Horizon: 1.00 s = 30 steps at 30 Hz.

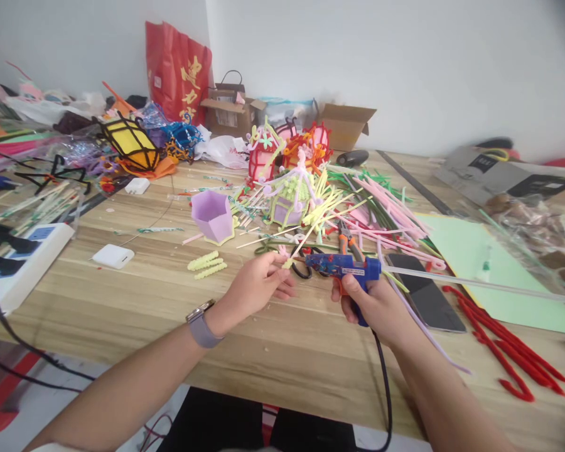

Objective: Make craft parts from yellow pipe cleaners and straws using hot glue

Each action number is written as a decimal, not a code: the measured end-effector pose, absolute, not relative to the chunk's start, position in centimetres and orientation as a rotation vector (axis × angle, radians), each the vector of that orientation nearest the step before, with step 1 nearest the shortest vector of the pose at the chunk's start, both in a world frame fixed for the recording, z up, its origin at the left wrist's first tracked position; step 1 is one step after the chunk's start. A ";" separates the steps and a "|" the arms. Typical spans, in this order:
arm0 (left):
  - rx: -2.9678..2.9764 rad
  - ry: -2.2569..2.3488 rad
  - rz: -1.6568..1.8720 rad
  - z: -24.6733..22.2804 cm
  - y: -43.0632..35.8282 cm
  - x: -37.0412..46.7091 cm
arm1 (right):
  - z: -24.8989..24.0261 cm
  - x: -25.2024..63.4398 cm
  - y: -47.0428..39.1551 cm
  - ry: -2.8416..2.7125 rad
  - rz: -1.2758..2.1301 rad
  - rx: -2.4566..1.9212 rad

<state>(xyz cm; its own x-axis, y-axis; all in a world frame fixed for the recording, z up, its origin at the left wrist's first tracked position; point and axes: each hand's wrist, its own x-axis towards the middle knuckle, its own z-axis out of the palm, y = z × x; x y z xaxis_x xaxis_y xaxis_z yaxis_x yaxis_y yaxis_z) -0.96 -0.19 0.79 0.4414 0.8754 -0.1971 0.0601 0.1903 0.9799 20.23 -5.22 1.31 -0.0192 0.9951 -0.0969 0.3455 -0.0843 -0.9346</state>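
My right hand is wrapped round the handle of a blue hot glue gun, with a long clear glue stick running out of its back. The nozzle points left, at a small pale yellow-green piece of pipe cleaner pinched in the fingertips of my left hand. Whether the nozzle touches it I cannot tell. Left of that hand lie several twisted yellow-green pipe cleaner pieces. Behind them stands a purple hexagonal cup. Orange-handled pliers and black-handled scissors lie behind the gun.
Pipe cleaner lanterns and loose pink stems crowd the middle. A phone, red stems and a green sheet lie at right. At left are a power strip and white adapter. The gun's cord hangs over the front edge.
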 end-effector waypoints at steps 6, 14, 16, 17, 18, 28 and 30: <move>1.258 0.971 0.714 0.9 -0.2 -1.0 | 1.3 20.2 -5.2 -1.435 1.125 -1.525; 1.257 0.978 0.709 0.9 -0.3 -0.9 | 1.1 20.3 -5.2 -1.429 1.108 -1.547; 1.255 0.980 0.703 0.9 -0.2 -0.8 | 1.1 20.3 -5.2 -1.428 1.105 -1.548; 1.254 0.981 0.702 0.9 -0.2 -0.8 | 1.0 20.3 -5.2 -1.427 1.105 -1.549; 1.254 0.980 0.702 0.8 -0.2 -0.8 | 1.0 20.3 -5.2 -1.422 1.104 -1.552; 1.280 0.967 0.702 0.8 -0.3 -0.9 | 0.9 20.3 -5.2 -1.410 1.110 -1.581; 1.279 0.962 0.708 0.8 -0.3 -0.8 | 0.8 20.4 -5.2 -1.423 1.111 -1.588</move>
<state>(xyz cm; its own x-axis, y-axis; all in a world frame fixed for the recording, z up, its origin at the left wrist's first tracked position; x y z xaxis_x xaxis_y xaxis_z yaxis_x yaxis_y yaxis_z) -0.84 -0.31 0.79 0.4506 0.8717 -0.1925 0.0751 0.1779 0.9812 20.40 -5.24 0.81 0.0188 0.9909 -0.1333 0.3700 -0.1308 -0.9198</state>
